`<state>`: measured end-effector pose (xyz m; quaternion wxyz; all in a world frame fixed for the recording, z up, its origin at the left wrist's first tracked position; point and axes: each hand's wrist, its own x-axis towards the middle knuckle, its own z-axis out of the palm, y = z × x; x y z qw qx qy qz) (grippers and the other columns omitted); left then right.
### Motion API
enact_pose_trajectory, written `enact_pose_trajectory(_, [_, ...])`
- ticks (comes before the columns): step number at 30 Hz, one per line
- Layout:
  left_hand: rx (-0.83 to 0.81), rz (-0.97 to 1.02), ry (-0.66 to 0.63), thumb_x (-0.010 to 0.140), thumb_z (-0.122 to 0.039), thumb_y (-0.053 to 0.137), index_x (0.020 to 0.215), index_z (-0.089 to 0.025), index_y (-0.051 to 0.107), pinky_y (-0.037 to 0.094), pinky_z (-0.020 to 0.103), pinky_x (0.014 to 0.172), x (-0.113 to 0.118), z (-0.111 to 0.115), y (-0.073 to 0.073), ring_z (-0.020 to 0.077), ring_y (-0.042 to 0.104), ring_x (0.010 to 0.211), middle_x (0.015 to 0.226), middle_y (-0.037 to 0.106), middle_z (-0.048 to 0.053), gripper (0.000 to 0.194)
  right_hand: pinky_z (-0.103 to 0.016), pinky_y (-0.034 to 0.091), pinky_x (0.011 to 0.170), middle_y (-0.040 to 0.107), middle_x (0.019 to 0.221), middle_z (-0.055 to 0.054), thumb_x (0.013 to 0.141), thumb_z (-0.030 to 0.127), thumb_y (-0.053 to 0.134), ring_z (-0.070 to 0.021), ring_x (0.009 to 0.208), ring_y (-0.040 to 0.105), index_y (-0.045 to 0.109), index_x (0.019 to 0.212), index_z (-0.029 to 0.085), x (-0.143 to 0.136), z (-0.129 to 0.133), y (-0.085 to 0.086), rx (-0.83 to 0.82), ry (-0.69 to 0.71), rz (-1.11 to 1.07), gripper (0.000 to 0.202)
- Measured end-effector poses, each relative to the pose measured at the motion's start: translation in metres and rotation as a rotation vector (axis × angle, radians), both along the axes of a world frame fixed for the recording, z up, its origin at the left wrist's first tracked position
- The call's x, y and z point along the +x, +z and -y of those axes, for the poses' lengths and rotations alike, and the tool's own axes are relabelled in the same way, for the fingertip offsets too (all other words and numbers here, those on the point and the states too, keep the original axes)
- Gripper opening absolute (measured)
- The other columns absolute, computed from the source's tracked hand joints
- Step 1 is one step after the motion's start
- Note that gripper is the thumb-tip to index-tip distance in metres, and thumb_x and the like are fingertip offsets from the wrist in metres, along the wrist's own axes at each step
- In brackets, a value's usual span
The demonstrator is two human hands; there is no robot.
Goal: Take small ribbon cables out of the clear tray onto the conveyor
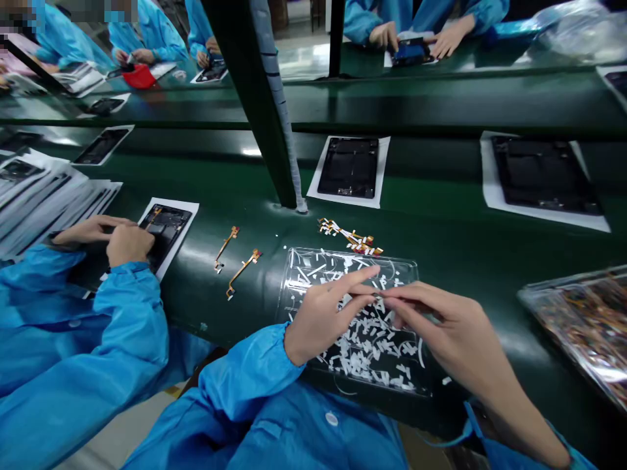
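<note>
My left hand [326,313] and my right hand [441,316] meet fingertip to fingertip above a clear plastic tray [416,269]. Thumb and finger of each are pinched together. A tiny dark piece shows between them, too small to name. White paper-like scraps [360,362] lie scattered through the tray under my hands. Just behind the tray is a small pile of orange flex cables [360,243] with white tabs. Two more, an upper flex cable [226,248] and a lower flex cable [243,274], lie apart to the left.
At my left, a co-worker's hands [130,243] work over a dark tablet-like panel [169,225]. Similar panels, a middle one [350,166] and a right one [543,173], rest on white sheets. A post [264,111] rises behind the cables. Right stands a flex-cable-filled tray [533,294].
</note>
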<state>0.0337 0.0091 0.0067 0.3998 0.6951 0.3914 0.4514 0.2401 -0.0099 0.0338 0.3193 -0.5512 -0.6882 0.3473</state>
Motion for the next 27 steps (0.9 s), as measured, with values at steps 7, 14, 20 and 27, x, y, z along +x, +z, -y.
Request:
enact_pose_trajectory(7, [0.189, -0.033, 0.19, 0.091, -0.018, 0.075, 0.098, -0.016, 0.076, 0.063, 0.027, 0.08, -0.01, 0.008, -0.001, 0.0141, 0.075, 0.083, 0.092, 0.08, 0.005, 0.008, -0.028, 0.056, 0.057, 0.073, 0.086, -0.003, 0.093, 0.041, 0.069, -0.0166, 0.066, 0.068, 0.075, 0.088, 0.025, -0.024, -0.002, 0.003, 0.012, -0.119, -0.12, 0.018])
enact_pose_trajectory(14, [0.217, -0.048, 0.288, 0.093, -0.018, 0.072, 0.101, -0.016, 0.077, 0.064, 0.026, 0.077, -0.014, 0.007, -0.007, 0.0129, 0.074, 0.08, 0.093, 0.08, 0.005, 0.01, -0.024, 0.052, 0.056, 0.07, 0.075, 0.002, 0.099, 0.033, 0.063, -0.0127, 0.063, 0.066, 0.075, 0.095, 0.025, -0.046, 0.006, 0.0, 0.094, -0.027, -0.023, 0.015])
enact_pose_trajectory(20, [0.378, -0.148, 0.28, 0.093, -0.015, 0.071, 0.101, -0.017, 0.075, 0.065, 0.028, 0.08, -0.018, 0.008, -0.012, 0.0145, 0.076, 0.086, 0.096, 0.08, 0.004, 0.01, -0.026, 0.053, 0.061, 0.072, 0.08, 0.0, 0.1, 0.03, 0.061, -0.0133, 0.066, 0.068, 0.074, 0.098, 0.023, -0.051, 0.007, -0.003, 0.168, -0.009, 0.068, 0.015])
enact_pose_trajectory(27, [0.373, -0.237, 0.284, 0.095, -0.014, 0.065, 0.102, -0.016, 0.073, 0.063, 0.028, 0.079, -0.018, 0.01, -0.016, 0.0155, 0.075, 0.085, 0.094, 0.079, 0.006, 0.01, -0.027, 0.053, 0.065, 0.071, 0.087, -0.002, 0.1, 0.024, 0.058, -0.0147, 0.073, 0.068, 0.072, 0.105, 0.023, -0.057, 0.007, -0.008, 0.261, 0.05, 0.16, 0.014])
